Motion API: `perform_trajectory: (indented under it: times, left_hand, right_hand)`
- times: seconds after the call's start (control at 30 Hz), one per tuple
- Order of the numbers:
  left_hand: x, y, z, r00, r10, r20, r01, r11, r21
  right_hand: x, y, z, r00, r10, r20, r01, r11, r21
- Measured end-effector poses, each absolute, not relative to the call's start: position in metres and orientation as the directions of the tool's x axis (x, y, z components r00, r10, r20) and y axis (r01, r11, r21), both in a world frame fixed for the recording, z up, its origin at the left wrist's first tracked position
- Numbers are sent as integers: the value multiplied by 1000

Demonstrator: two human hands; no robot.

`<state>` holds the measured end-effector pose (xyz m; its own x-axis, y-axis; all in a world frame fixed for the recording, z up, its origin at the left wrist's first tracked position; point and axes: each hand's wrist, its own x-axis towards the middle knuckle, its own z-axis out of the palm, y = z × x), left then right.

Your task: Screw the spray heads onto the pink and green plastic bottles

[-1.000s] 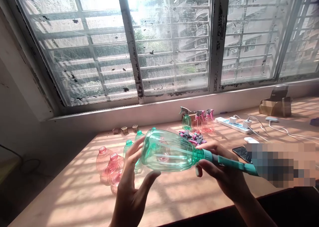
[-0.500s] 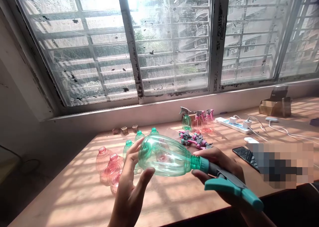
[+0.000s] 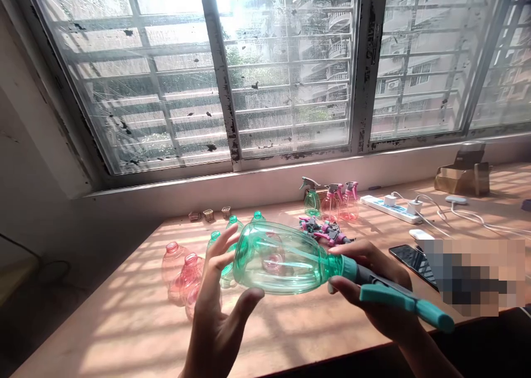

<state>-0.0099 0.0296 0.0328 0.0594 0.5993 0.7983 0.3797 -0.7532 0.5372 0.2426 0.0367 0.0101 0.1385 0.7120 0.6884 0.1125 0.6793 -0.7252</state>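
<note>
A clear green spray bottle (image 3: 282, 259) lies nearly level in the air above the table, its base to the left. A teal and grey trigger sprayer (image 3: 431, 314) sits on its neck, pointing right and down. My right hand (image 3: 388, 317) grips around the collar, thumb and fingers on either side. Around the base, my left hand (image 3: 218, 311) is spread, with its fingers apart and the thumb by the bottle's lower edge; whether they touch is unclear. Behind that hand stand green bottles (image 3: 233, 223) and pink bottles (image 3: 172, 256) without sprayers.
Loose sprayer heads (image 3: 327, 233) lie in a pile beyond the bottle. Several fitted spray bottles (image 3: 331, 203) stand near the window wall. To the right are a white power strip (image 3: 390, 209) with cables, a phone (image 3: 410, 262) and an opened cardboard box (image 3: 462, 179).
The spray bottle and my right hand have shifted slightly right. My left fingers now stand farther off the base, more loosely spread. The view has moved a little.
</note>
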Motion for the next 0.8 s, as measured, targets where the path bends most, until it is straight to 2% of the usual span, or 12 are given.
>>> perform_trajectory:
  times: [0.1,0.27,0.33,0.4,0.57,0.63,0.7,0.8]
  left_hand:
    - [-10,32,33,58,592,804,378,-759,531]
    - [-8,33,34,60,514,855,470,-771,430]
    - [-8,31,34,73,520,851,482,-765,426]
    - [-8,29,35,95,537,838,473,-765,437]
    - [-9,28,36,146,604,783,441,-748,495]
    - [-9,29,35,134,616,776,412,-747,522]
    - [-9,32,35,95,621,778,419,-734,535]
    - [-7,34,36,70,617,784,466,-715,521]
  right_hand:
    - [242,36,11,158,741,653,83,649,-756]
    - [237,39,20,44,815,578,-234,571,-787]
    - [237,40,21,29,828,560,-277,545,-791]
    - [238,40,19,54,806,590,-223,585,-779]
    - [246,39,9,128,662,739,149,723,-674]
    - [247,39,7,135,642,755,217,724,-655]
    - [247,39,9,135,663,736,196,710,-676]
    - [246,40,15,102,753,651,-2,654,-756]
